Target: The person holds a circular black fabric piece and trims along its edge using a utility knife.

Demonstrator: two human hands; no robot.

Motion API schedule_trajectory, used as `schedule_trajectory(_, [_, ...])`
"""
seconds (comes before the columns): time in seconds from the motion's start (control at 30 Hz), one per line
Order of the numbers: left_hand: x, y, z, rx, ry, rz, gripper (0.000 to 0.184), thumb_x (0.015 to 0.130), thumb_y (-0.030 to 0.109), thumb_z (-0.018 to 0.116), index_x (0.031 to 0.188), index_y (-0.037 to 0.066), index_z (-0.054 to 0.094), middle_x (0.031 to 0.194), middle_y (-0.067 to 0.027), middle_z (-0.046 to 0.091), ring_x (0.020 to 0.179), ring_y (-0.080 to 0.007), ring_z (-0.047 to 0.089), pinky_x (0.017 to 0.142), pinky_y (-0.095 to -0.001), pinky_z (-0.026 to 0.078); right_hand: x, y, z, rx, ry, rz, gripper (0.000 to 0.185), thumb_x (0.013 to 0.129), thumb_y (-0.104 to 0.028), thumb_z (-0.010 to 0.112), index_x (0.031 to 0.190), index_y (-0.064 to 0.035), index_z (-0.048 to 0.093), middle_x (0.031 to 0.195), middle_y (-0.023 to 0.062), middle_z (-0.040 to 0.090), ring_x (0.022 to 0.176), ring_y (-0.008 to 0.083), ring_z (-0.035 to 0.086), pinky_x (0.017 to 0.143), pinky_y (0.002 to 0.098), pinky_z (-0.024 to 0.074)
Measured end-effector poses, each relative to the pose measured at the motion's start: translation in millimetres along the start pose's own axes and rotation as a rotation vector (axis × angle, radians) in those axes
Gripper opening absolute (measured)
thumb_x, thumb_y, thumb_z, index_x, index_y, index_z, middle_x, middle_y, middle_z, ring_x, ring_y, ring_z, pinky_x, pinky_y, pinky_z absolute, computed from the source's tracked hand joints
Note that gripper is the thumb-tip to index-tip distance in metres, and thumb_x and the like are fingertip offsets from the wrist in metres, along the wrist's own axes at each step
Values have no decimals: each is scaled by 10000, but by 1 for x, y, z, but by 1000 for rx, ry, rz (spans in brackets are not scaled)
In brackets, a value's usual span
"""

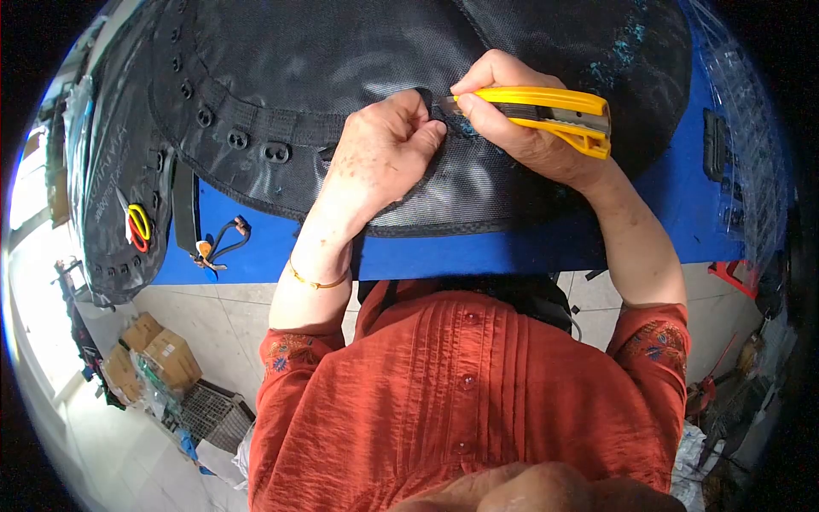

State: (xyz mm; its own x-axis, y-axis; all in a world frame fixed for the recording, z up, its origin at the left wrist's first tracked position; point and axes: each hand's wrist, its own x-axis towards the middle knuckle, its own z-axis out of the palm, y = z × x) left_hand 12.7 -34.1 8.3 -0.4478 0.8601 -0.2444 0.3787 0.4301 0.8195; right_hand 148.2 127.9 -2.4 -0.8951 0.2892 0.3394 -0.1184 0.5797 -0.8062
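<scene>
Our blue table (409, 258) stands over a pale tiled floor (102, 439), with cardboard boxes (173, 358) down below and left of our grip. Far left of the grip, scissors (141, 229) lie on folded black material (111, 196); nearer, a looped dark cord (223, 249) rests on the table. Next comes the large black mesh panel (290, 51), spread under both our hands, its band (294, 128) carrying a row of black fittings (237, 139) left of the grip. Our left hand (384, 149) pinches a black strip (426, 101) between thumb and fingers. Just beside it, our right hand (529, 141) is closed around a yellow cutter (584, 102), blade tip close to the strip. Blue bits (630, 47) lie up and right of the grip, with more beneath the blade. We judge the cutting partway: some bits look loose, but blue remains at the blade; how much is left we cannot tell.
</scene>
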Motion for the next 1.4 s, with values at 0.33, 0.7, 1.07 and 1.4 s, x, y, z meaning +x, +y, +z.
schedule_trajectory(0.33, [0,0,1,-9,3,17,208,980,153,663,836,46,557,570,42,507,427,-40,428,375,-237,328,1,3,-3,1,-38,-25,130,929,-122,657,939,-75,537,826,74,587,762,222,643,706,328,504])
schedule_trajectory(0.7, [0,-2,1,-24,10,27,207,979,156,670,840,45,565,579,47,493,453,-31,405,392,-234,304,3,4,-12,4,-106,-71,128,918,-121,653,920,-61,540,817,59,569,768,192,628,709,302,495])
schedule_trajectory(1.07, [-1,-2,2,-15,6,24,216,973,157,680,830,49,560,603,54,492,502,-27,412,434,-234,315,3,9,-25,-69,-205,-175,123,926,-147,672,982,-80,587,896,31,597,828,142,638,749,242,495])
schedule_trajectory(1.4, [2,-5,5,-1,31,47,222,903,159,717,801,11,587,598,-105,573,556,-167,537,565,-338,463,-4,19,-34,-157,-296,-189,76,910,-121,652,915,-138,578,831,-4,579,711,101,593,642,235,472])
